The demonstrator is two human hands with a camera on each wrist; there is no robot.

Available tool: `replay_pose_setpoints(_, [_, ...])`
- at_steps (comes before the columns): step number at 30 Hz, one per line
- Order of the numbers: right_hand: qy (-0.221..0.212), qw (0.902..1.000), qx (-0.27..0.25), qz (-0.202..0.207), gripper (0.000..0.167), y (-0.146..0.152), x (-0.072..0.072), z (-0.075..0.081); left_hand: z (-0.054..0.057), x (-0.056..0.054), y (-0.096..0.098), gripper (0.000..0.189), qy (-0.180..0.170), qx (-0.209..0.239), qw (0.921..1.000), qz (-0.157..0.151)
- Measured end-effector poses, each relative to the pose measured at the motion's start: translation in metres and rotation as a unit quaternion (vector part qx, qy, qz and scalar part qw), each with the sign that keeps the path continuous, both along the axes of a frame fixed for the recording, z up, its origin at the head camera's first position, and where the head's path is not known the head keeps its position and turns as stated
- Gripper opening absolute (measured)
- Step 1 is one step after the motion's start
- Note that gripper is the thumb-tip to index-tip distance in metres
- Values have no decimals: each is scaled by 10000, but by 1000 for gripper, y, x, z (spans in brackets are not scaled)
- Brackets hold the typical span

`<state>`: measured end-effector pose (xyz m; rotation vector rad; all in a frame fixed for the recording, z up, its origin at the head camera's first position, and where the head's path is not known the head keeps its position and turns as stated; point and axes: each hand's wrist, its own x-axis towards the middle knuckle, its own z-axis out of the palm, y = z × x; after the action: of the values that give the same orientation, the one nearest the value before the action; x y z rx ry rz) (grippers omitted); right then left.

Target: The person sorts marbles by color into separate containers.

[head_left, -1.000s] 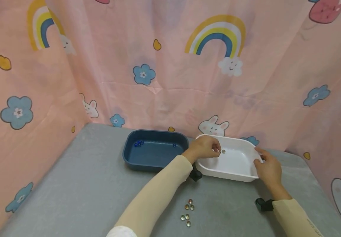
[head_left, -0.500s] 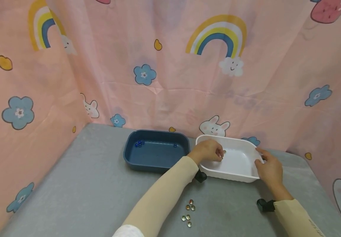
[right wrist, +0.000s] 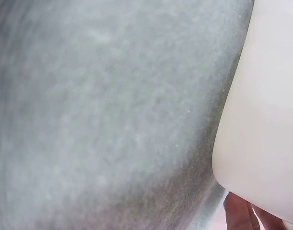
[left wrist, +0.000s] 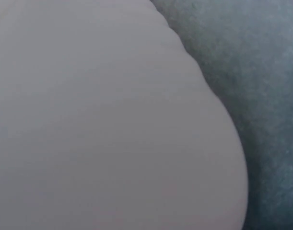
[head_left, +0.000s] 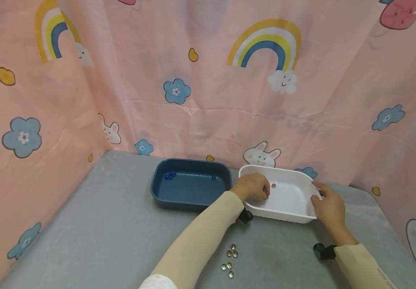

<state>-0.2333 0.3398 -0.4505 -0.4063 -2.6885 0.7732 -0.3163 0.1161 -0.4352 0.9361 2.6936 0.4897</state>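
Note:
My left hand [head_left: 254,187] reaches into the white tray [head_left: 280,216], with fingers curled and pointing down near its left end. I cannot tell whether a marble is between its fingertips. A clear glass marble [head_left: 274,186] lies on the tray floor just right of those fingers. At the right end, my right hand [head_left: 328,208] grips the rim, thumb at the near side and forefinger farther back. In the right wrist view, fingertips [right wrist: 240,213] show below the tray's wall [right wrist: 261,124]. A pale surface [left wrist: 112,120] fills most of the left wrist view, with the hand out of sight.
Left of the white tray stands a dark blue tray [head_left: 189,205] holding several blue marbles [head_left: 170,175]. Several clear and amber marbles [head_left: 229,265] lie on the grey tabletop [head_left: 114,224] in front. A patterned pink curtain [head_left: 208,120] rises behind the trays.
My left hand has lowered further into the white tray, its fingers curling downward. The right hand keeps its grip on the rim, and the loose marbles stay where they were.

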Motion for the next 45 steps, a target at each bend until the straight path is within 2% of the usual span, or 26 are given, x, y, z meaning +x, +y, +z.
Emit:
replay_pose_setpoints(7, [-77, 9999, -35, -55, 47, -1, 0, 1, -2, 1, 0, 7, 296, -244, 9992, 54])
replay_pose_setpoints(20, [-89, 9999, 0, -92, 48, -1, -1, -1, -1, 1, 1, 10, 264, -390, 9989, 24])
replay_pose_setpoints(29, [-96, 9999, 11, -69, 48, 0, -2, -1, 0, 2, 1, 8, 270, -322, 9991, 54])
replay_pose_setpoints(34, [-135, 9999, 0, -81, 48, -1, -2, -1, 0, 2, -1, 2, 85, 33, 9999, 96])
replay_pose_setpoints(41, [-313, 9992, -56, -248, 49, -2, -3, -2, 2, 3, -3, 16, -129, 857, 9960, 222])
replay_pose_setpoints(45, [-412, 9986, -95, -329, 50, -3, -4, -1, 6, 3, -6, 17, -63, 1218, 9921, 291])
